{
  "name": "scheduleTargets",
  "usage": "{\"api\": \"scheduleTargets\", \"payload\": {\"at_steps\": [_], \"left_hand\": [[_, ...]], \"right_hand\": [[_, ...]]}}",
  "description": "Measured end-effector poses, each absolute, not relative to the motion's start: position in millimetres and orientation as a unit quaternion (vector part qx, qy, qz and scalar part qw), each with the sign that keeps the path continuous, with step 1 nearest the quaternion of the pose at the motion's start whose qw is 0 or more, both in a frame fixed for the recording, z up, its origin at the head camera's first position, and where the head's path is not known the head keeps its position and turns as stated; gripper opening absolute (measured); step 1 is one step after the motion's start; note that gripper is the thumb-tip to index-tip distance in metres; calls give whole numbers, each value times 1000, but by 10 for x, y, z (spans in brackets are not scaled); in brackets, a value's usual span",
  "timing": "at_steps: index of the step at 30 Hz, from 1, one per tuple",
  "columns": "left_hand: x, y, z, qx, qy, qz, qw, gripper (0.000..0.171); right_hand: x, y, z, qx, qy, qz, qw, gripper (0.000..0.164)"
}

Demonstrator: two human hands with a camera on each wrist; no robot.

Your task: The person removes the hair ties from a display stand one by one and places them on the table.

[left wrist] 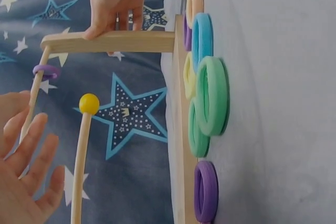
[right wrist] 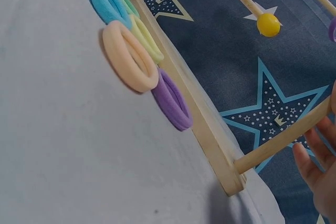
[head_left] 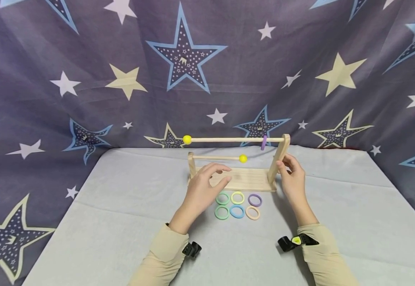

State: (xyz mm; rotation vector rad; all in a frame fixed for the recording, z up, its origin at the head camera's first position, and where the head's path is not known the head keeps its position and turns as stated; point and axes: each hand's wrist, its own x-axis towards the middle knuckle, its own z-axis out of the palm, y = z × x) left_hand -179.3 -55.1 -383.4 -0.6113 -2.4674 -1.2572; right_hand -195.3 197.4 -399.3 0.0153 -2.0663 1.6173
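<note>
- Your table (head_left: 121, 222) wears a pale grey cloth.
- On it stands a wooden rack (head_left: 244, 179).
- Six coloured rings (head_left: 237, 205) lie just before it.

staged recording setup | star-print backdrop cloth (head_left: 193, 79) | cloth-covered table (head_left: 336, 222)

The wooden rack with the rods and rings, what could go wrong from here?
The purple ring hangs on the upper rod; tilting the wooden rack might slide it. The right hand grips the tall post, so a hard pull could tip it. The left hand hovers open near the loose rings and could scatter them.
</note>
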Motion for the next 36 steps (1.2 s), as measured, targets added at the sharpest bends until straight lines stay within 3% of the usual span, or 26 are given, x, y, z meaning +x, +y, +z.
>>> {"api": "scheduleTargets", "payload": {"at_steps": [26,36], "left_hand": [[-1942,-159,-3670,-203,-847,-461,169,22],[-2081,10,-3688,-209,-842,-444,223,22]], "right_hand": [[-2043,2036,-4107,-3,-767,591,252,33],[-2165,2111,-4302,5,-754,600,267,33]]}}
